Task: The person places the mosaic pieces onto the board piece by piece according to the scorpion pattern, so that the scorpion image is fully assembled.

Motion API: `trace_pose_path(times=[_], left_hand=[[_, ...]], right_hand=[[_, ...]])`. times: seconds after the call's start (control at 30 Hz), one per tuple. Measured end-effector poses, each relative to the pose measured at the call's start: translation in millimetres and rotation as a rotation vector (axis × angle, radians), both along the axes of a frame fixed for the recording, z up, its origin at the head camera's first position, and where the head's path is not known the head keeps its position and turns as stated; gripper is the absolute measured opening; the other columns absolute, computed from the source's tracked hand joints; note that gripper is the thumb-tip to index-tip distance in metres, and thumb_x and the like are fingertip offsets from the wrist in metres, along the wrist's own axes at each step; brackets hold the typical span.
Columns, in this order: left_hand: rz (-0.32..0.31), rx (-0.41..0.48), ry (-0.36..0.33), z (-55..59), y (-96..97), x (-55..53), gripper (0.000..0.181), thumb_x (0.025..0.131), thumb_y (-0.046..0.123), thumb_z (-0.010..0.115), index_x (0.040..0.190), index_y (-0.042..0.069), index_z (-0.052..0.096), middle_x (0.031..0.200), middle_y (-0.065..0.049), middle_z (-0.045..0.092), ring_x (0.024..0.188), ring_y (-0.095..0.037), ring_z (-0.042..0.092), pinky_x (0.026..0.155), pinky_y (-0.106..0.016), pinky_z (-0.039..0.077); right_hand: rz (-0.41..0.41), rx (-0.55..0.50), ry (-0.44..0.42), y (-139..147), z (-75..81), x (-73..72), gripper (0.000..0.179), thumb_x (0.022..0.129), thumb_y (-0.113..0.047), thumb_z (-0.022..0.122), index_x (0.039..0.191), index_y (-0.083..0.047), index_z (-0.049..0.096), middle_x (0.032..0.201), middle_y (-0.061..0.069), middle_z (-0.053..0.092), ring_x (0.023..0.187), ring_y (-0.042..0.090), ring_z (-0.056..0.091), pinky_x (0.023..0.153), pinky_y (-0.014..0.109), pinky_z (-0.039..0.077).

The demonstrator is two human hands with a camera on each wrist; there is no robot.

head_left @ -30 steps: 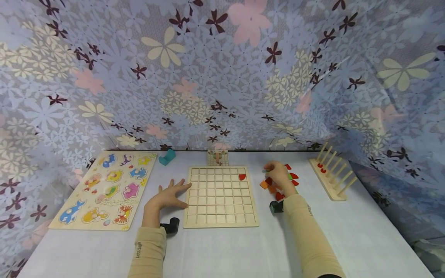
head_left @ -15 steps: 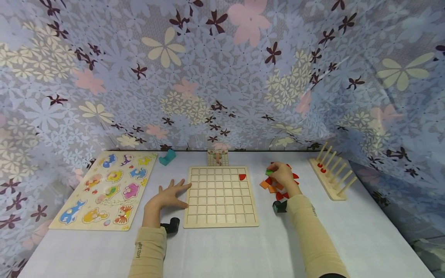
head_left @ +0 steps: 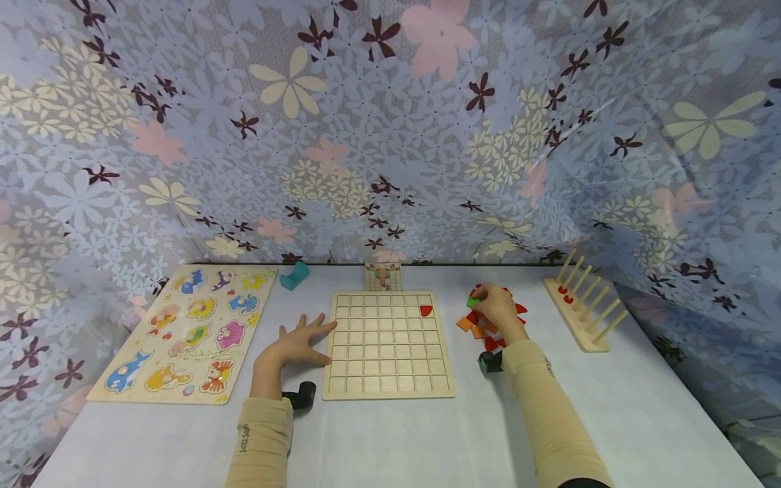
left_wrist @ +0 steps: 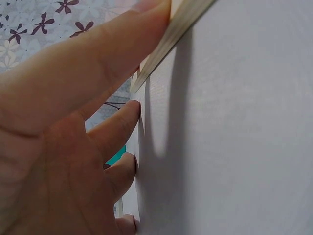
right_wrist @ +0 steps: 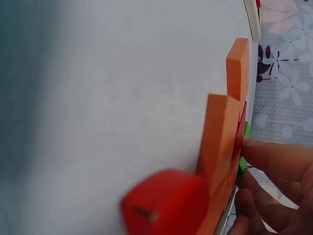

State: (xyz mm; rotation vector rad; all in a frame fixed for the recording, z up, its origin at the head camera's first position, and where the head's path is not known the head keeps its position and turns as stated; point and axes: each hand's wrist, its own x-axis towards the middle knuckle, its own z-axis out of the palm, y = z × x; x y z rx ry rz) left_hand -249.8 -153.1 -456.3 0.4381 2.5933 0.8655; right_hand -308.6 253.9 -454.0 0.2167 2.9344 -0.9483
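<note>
One legible text found in the head view: dark lettering [head_left: 244, 438], read as "Lets Sign", printed on the left sleeve [head_left: 268, 440] near the cuff and running lengthwise, bottom to top; an apostrophe cannot be confirmed. The right sleeve [head_left: 552, 420] bears similar small dark print [head_left: 547, 367] near its cuff, too small to read. Wrist views: no readable text, number, label or sign.

Right hand [head_left: 497, 309] shifted slightly rightward since second ago; green piece [head_left: 472, 302] at fingertips more exposed.
</note>
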Motion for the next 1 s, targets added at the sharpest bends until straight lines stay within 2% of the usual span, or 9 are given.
trace_pose_path(times=[0.13, 0.27, 0.43, 0.63, 0.8, 0.87, 1.0], left_hand=[[0.008, 0.003, -0.001, 0.3, 0.7, -0.2, 0.08, 0.071, 0.023, 0.077, 0.141, 0.012, 0.039, 0.151, -0.018, 0.018, 0.137, -0.046, -0.004, 0.098, -0.07, -0.013], [0.01, -0.002, 0.0, 0.6, 0.8, -0.1, 0.08, 0.071, 0.023, 0.077, 0.141, 0.012, 0.039, 0.151, -0.018, 0.018, 0.137, -0.046, -0.004, 0.098, -0.07, -0.013], [0.007, -0.005, 0.0, 1.4, 0.7, 0.5, 0.08, 0.071, 0.022, 0.077, 0.141, 0.012, 0.039, 0.151, -0.019, 0.018, 0.137, -0.046, -0.004, 0.098, -0.07, -0.013], [0.011, -0.003, -0.004, 1.0, 0.4, 0.4, 0.08, 0.072, 0.022, 0.077, 0.141, 0.012, 0.039, 0.151, -0.018, 0.019, 0.137, -0.046, -0.004, 0.098, -0.07, -0.014], [0.018, -0.002, -0.007, -0.5, 0.5, -0.2, 0.08, 0.071, 0.022, 0.077, 0.141, 0.013, 0.039, 0.151, -0.017, 0.019, 0.137, -0.045, -0.004, 0.099, -0.069, -0.014], [0.021, 0.002, -0.008, -0.7, 0.6, -0.4, 0.081, 0.07, 0.022, 0.077, 0.141, 0.013, 0.04, 0.151, -0.017, 0.019, 0.137, -0.045, -0.003, 0.099, -0.069, -0.014], [0.025, 0.009, -0.014, 0.0, 0.6, -0.3, 0.081, 0.07, 0.022, 0.078, 0.141, 0.013, 0.04, 0.152, -0.017, 0.019, 0.138, -0.044, -0.003, 0.099, -0.068, -0.014]], right_hand=[[0.01, -0.007, 0.009, 1.0, 0.9, -0.3, 0.029, 0.081, -0.007, 0.065, 0.108, 0.0, 0.059, 0.106, 0.021, 0.06, 0.095, 0.033, 0.054, 0.084, 0.044, 0.045], [0.018, -0.06, 0.015, 0.8, 1.7, -0.6, 0.034, 0.08, -0.006, 0.067, 0.112, 0.0, 0.058, 0.097, 0.019, 0.057, 0.087, 0.03, 0.053, 0.074, 0.037, 0.047], [-0.024, -0.168, 0.013, -0.6, 1.9, 0.4, 0.039, 0.081, -0.005, 0.066, 0.118, 0.0, 0.055, 0.091, 0.013, 0.052, 0.078, 0.023, 0.048, 0.061, 0.026, 0.044], [-0.072, -0.405, 0.005, -7.1, 1.3, 2.2, 0.046, 0.083, -0.007, 0.065, 0.126, 0.002, 0.049, 0.095, 0.012, 0.049, 0.061, 0.016, 0.048, 0.053, 0.021, 0.045], [-0.076, -0.581, -0.002, -17.9, -2.9, -0.3, 0.049, 0.084, -0.009, 0.065, 0.129, 0.004, 0.047, 0.107, 0.014, 0.05, 0.071, 0.011, 0.049, 0.063, 0.021, 0.046], [-0.068, -0.605, -0.003, -23.0, -4.3, -1.0, 0.048, 0.085, -0.01, 0.064, 0.128, 0.004, 0.047, 0.112, 0.017, 0.051, 0.078, 0.011, 0.052, 0.069, 0.023, 0.047], [-0.057, -0.602, -0.004, -33.6, -5.3, -0.2, 0.045, 0.085, -0.013, 0.065, 0.125, 0.003, 0.052, 0.109, 0.016, 0.056, 0.078, 0.011, 0.054, 0.069, 0.025, 0.047]])
